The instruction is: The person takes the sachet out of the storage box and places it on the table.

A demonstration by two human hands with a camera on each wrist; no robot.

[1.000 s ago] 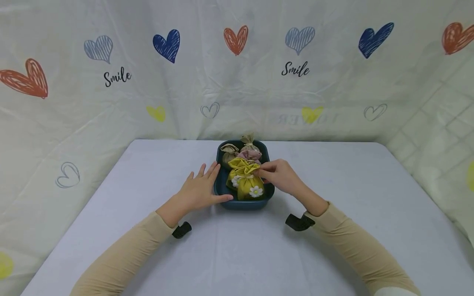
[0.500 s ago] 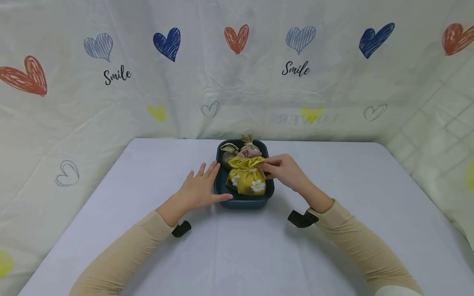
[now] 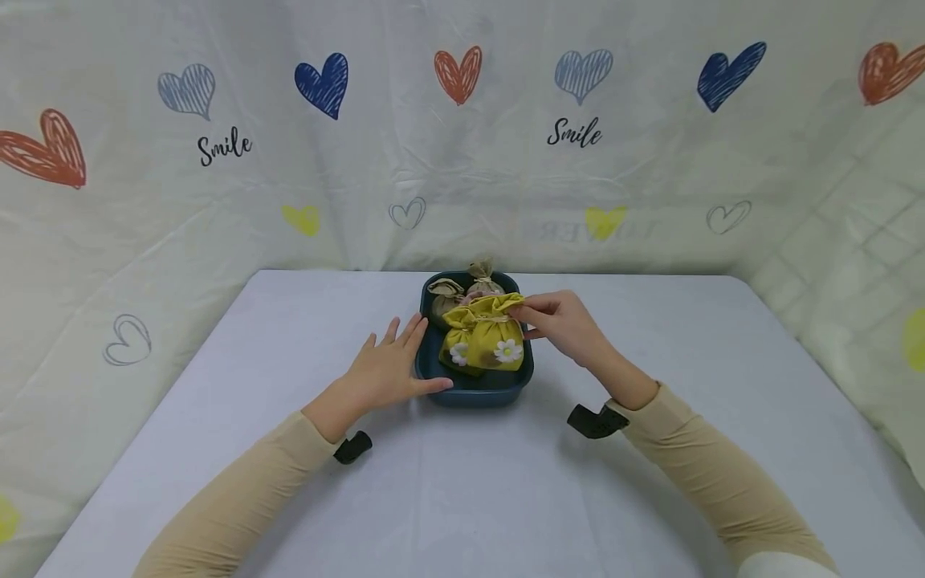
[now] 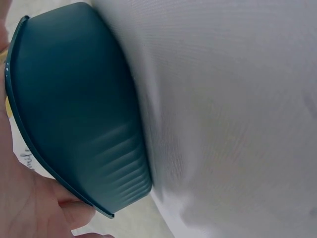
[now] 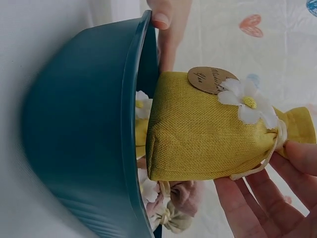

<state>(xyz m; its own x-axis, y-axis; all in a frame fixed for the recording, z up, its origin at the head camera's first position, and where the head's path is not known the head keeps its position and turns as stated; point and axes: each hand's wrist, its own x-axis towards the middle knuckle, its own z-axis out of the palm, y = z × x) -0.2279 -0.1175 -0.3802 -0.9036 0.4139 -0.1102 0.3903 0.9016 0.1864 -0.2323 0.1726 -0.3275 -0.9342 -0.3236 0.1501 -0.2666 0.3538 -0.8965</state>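
Note:
My right hand (image 3: pixel 566 323) pinches the gathered neck of a yellow drawstring pouch (image 3: pixel 499 345). This pouch has a white flower and a round brown tag (image 5: pixel 205 79), and in the right wrist view its base is up at the rim of the teal basin. My left hand (image 3: pixel 385 371) rests on the left side of the teal basin (image 3: pixel 477 397) with its fingers spread along the rim. Inside the basin, a second yellow pouch (image 3: pixel 457 347) shows partly behind the first. Further back are a pink pouch (image 5: pixel 185 196), mostly covered, and two brownish pouches, one at the left (image 3: pixel 446 301).
The basin stands on a white-covered table (image 3: pixel 462 490) near its back edge. Behind hangs a pale curtain (image 3: pixel 506 177) printed with hearts. A black wrist camera (image 3: pixel 596 421) sits below the right cuff, another black camera (image 3: pixel 352 448) below the left.
My right hand has raised the yellow pouch and shifted slightly right and away, so it now covers more of the pink pouch. The left hand stays on the basin rim.

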